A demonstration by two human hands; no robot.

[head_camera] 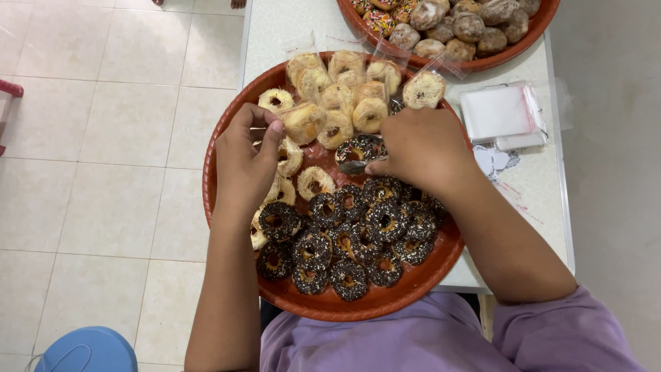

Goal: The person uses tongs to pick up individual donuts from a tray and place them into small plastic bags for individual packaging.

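Observation:
A big round red tray (227, 131) lies in front of me, full of small donuts. Dark chocolate-sprinkled donuts (344, 238) fill its near half; pale donuts in clear bags (337, 83) fill the far half. My left hand (244, 162) pinches the edge of a clear bag holding a pale donut (303, 122). My right hand (420, 148) grips metal tongs (354, 165), whose tips sit at a chocolate donut (359, 147) in the tray's middle.
A second red tray (496, 62) with mixed donuts stands at the table's far end. A stack of clear empty bags (499, 114) lies to the right on the white table (544, 200). Tiled floor lies left; a blue stool (86, 351) sits bottom left.

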